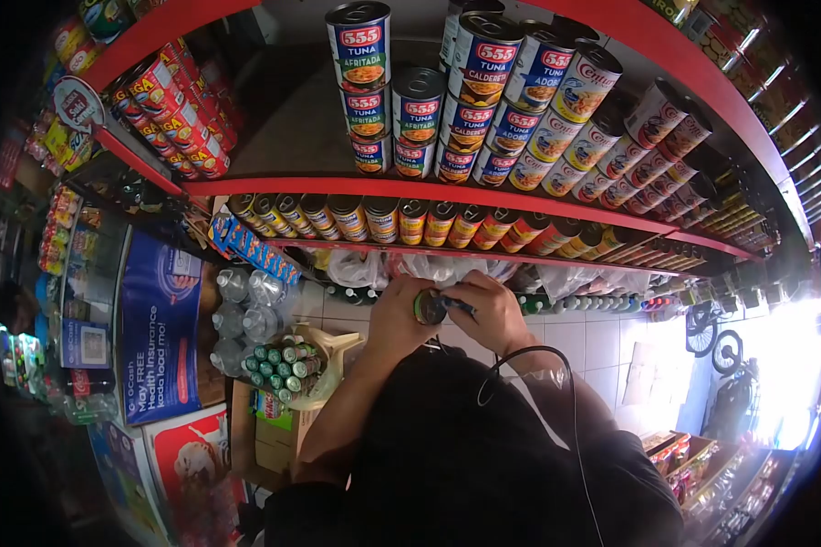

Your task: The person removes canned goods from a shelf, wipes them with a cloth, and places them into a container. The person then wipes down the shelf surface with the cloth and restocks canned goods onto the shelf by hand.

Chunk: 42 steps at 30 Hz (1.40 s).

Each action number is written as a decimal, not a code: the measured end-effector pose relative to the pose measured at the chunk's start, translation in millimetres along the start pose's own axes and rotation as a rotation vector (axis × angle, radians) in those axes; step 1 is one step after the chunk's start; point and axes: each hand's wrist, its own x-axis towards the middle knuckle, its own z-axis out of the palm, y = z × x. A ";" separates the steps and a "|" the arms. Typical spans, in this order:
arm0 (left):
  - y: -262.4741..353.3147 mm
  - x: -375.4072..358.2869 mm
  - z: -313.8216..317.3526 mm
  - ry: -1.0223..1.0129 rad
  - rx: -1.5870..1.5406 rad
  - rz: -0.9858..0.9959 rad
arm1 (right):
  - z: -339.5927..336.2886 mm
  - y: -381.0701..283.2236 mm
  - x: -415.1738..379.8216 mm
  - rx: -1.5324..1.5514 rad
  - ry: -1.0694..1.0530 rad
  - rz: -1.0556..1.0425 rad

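Observation:
My left hand point(400, 317) is wrapped round a small can point(429, 307), whose dark round end faces me and whose edge shows some green. My right hand point(489, 313) is closed on a slim blue object that looks like a marker point(456, 304), its end pointing at the can. Both hands are close together in front of my chest, just below the lower shelf. A black cable point(566, 360) loops past my right wrist.
Stacked tuna cans point(412, 123) stand on the red-edged shelf point(447, 190) ahead, with a row of smaller cans point(347, 217) beneath. Red cans point(178, 114) are at left. Below are plastic bottles point(246, 310) and a container of green-topped cans point(283, 369).

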 end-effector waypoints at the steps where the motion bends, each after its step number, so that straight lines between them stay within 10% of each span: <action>1: 0.6 -0.3 1.4 0.000 -0.020 -0.017 | 2.2 -3.5 2.7 0.022 0.022 0.022; 8: -3.2 5.7 -4.1 -0.018 -0.109 -0.095 | -22.3 -16.5 11.2 -0.014 -0.260 -0.168; 15: 0.5 11.4 -0.4 0.019 -0.112 -0.069 | -3.6 -16.3 10.6 -0.039 0.065 -0.125; 31: -1.9 11.2 6.1 -0.018 -0.172 -0.110 | -7.2 -1.9 6.3 0.014 0.034 0.054; 42: 1.4 2.7 6.2 -0.100 -0.111 -0.107 | -16.8 -11.0 19.7 0.001 -0.176 -0.192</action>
